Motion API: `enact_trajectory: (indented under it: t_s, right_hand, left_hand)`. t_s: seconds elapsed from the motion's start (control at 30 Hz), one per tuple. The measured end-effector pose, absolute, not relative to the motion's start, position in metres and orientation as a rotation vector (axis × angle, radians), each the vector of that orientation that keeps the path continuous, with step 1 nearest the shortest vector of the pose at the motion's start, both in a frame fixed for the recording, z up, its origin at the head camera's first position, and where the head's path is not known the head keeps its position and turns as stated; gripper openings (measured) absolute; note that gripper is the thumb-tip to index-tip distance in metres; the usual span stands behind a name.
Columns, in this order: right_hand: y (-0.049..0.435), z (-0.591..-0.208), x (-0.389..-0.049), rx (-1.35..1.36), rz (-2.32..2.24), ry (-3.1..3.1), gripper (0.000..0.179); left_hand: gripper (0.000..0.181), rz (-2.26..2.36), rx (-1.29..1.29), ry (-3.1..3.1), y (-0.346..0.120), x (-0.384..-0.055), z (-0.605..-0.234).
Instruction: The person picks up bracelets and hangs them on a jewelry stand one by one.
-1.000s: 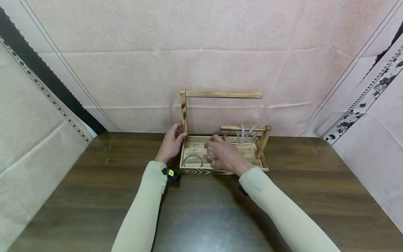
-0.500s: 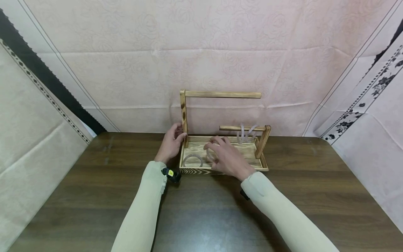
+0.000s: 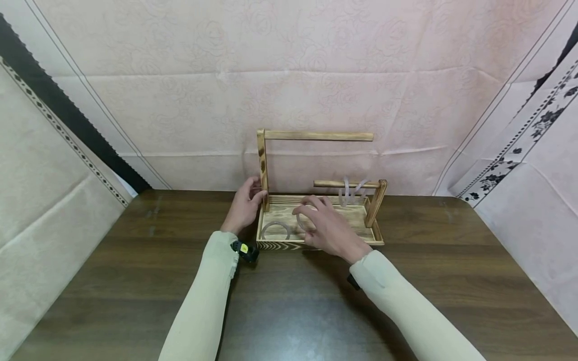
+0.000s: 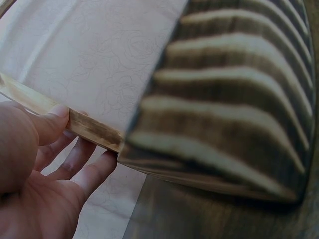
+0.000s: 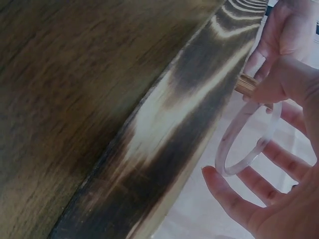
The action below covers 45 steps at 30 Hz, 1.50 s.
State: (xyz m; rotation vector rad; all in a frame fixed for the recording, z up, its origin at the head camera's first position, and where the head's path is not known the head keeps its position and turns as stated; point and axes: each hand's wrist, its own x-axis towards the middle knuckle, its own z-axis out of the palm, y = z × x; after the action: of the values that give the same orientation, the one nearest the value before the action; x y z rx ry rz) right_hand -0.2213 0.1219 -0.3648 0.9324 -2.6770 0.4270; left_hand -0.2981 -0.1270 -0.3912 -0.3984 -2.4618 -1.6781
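Observation:
A wooden stand with a shallow tray base (image 3: 280, 245) sits at the back of the table. My left hand (image 3: 244, 206) grips its tall left post (image 4: 92, 128), with the thumb on one side and the fingers on the other. Over the tray, my right hand (image 3: 333, 228) holds a translucent bangle (image 5: 232, 137) between thumb and fingers. Another pale bangle (image 3: 276, 222) lies at the tray's left end. Several translucent bangles (image 3: 346, 191) hang on the short bar (image 3: 326, 184) at the right.
A longer upper bar (image 3: 320, 136) reaches right from the tall post. The short right post (image 3: 377, 203) stands beside my right hand. Patterned cloth (image 3: 298, 95) hangs close behind the stand, above the brown wood table (image 3: 289, 306).
My right hand and wrist have shifted slightly to the right and turned a little, with the bangle still in the fingers. The left hand stays at the post.

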Motion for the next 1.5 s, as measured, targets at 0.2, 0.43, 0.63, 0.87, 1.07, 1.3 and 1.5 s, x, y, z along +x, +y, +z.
enact_trajectory:
  t_s: [0.2, 0.43, 0.63, 0.87, 1.07, 1.3, 1.5]
  right_hand:
    - [0.124, -0.361, -0.217, 0.948, 0.472, -2.651, 0.050]
    - [0.126, -0.358, -0.213, 0.950, 0.524, -2.640, 0.045]
    - [0.127, -0.355, -0.208, 0.949, 0.544, -2.623, 0.046]
    - [0.130, -0.352, -0.204, 0.956, 0.562, -2.562, 0.050]
    - [0.133, -0.347, -0.201, 0.951, 0.566, -2.560, 0.047]
    - [0.136, -0.340, -0.198, 0.955, 0.593, -2.543, 0.050]
    - [0.138, -0.335, -0.196, 0.930, 0.624, -2.505, 0.051]
  left_hand:
    - [0.030, -1.686, -0.409, -2.446, -0.126, -0.298, -0.391]
    - [0.030, -1.677, -0.404, -2.458, -0.126, -0.296, -0.389]
    - [0.032, -1.673, -0.401, -2.463, -0.126, -0.295, -0.389]
    - [0.032, -1.665, -0.398, -2.468, -0.125, -0.295, -0.388]
    - [0.032, -1.666, -0.387, -2.476, -0.125, -0.295, -0.389]
    - [0.032, -1.669, -0.386, -2.475, -0.125, -0.295, -0.388]
    - [0.031, -1.659, -0.394, -2.475, -0.125, -0.295, -0.389]
